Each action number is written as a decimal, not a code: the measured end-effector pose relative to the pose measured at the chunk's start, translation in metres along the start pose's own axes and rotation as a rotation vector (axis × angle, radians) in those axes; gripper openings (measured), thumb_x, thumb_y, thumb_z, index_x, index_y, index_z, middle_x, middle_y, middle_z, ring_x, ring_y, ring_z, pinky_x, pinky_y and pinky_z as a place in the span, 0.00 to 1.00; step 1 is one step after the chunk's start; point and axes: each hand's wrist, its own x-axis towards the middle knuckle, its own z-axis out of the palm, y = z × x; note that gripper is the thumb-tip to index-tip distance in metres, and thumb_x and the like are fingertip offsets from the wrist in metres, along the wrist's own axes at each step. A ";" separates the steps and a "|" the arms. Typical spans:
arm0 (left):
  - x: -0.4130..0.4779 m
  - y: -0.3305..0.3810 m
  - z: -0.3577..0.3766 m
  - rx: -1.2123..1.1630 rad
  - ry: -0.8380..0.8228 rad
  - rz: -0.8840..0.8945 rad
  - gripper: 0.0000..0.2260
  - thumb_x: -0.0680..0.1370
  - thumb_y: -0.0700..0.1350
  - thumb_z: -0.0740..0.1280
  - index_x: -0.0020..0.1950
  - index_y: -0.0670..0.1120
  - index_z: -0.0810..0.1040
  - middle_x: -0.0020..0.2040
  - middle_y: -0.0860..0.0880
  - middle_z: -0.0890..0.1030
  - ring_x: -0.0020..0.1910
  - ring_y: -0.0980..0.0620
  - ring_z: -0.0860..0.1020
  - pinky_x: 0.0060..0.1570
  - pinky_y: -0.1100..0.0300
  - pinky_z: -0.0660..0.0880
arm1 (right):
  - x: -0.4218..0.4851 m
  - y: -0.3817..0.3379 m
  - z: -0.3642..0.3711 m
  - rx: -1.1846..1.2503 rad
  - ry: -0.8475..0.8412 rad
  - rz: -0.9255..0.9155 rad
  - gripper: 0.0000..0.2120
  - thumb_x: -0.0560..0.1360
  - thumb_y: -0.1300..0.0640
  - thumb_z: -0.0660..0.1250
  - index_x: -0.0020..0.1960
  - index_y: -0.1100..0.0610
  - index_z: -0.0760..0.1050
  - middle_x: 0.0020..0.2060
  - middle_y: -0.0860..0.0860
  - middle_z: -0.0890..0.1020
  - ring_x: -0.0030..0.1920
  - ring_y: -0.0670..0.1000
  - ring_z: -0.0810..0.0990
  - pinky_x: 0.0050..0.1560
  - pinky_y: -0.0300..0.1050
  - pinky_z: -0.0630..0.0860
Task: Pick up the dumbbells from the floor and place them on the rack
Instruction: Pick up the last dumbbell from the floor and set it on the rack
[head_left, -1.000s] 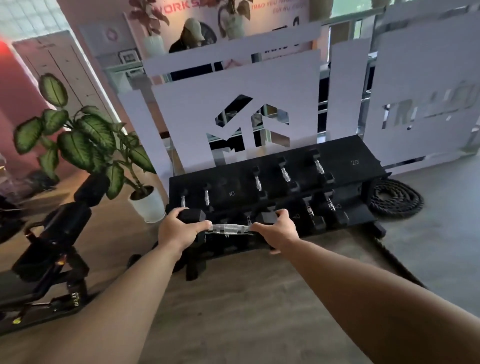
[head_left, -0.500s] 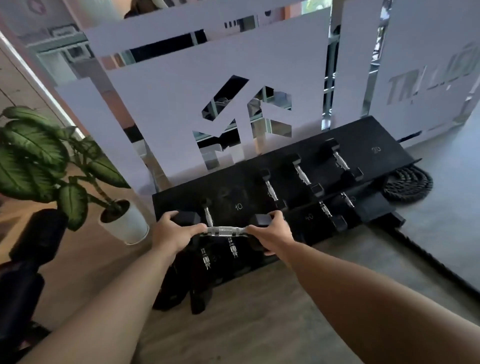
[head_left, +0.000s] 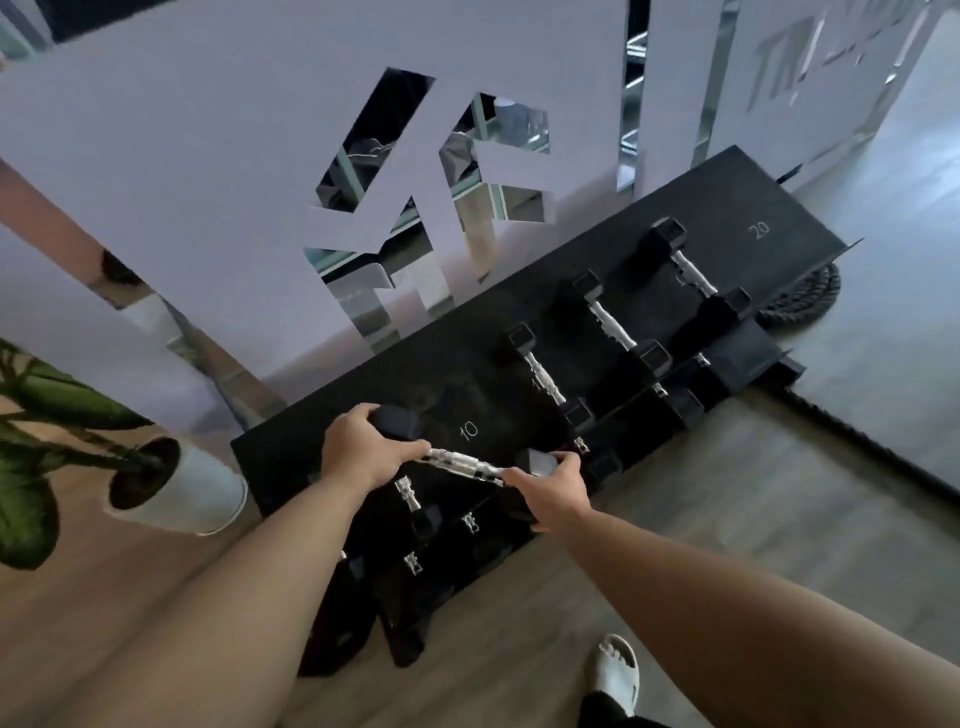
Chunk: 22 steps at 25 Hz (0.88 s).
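I hold one black hex dumbbell (head_left: 464, 462) with a chrome handle in both hands, crosswise over the top shelf of the black rack (head_left: 727, 208). My left hand (head_left: 361, 452) grips its left head and my right hand (head_left: 553, 491) grips its right head. The dumbbell hangs just in front of the white "10" mark (head_left: 469, 430) on the shelf. Three dumbbells lie further right on the top shelf, the nearest one (head_left: 543, 376) close to my right hand. Several smaller dumbbells (head_left: 408, 493) rest on the lower shelves beneath my hands.
A white frosted partition (head_left: 208, 182) stands right behind the rack. A potted plant in a white pot (head_left: 192, 499) sits left of the rack. A coiled black rope (head_left: 802, 299) lies behind the rack's right end. My sandalled foot (head_left: 615, 670) stands on the wooden floor.
I have come closer to the rack and look down on it more steeply. The dumbbell, still in both hands, has moved forward over the top shelf beside the "10" mark.
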 end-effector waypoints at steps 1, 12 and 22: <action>0.014 0.001 0.002 0.034 -0.005 0.032 0.41 0.59 0.58 0.86 0.69 0.47 0.78 0.60 0.46 0.81 0.56 0.47 0.80 0.56 0.52 0.80 | 0.009 -0.001 0.007 0.004 0.007 0.016 0.44 0.64 0.41 0.81 0.73 0.52 0.64 0.49 0.47 0.77 0.40 0.45 0.80 0.25 0.39 0.77; 0.172 0.008 0.035 0.345 -0.203 0.329 0.46 0.63 0.58 0.84 0.76 0.46 0.71 0.69 0.45 0.75 0.66 0.43 0.76 0.62 0.48 0.76 | 0.102 -0.011 0.092 0.054 0.089 0.188 0.47 0.62 0.40 0.84 0.73 0.56 0.68 0.51 0.45 0.78 0.44 0.45 0.80 0.33 0.36 0.73; 0.264 0.010 0.097 0.421 -0.392 0.526 0.44 0.63 0.59 0.84 0.74 0.48 0.71 0.64 0.48 0.74 0.58 0.44 0.79 0.51 0.52 0.77 | 0.153 -0.016 0.128 0.007 0.293 0.363 0.45 0.67 0.37 0.80 0.77 0.57 0.68 0.71 0.56 0.70 0.68 0.61 0.75 0.67 0.57 0.77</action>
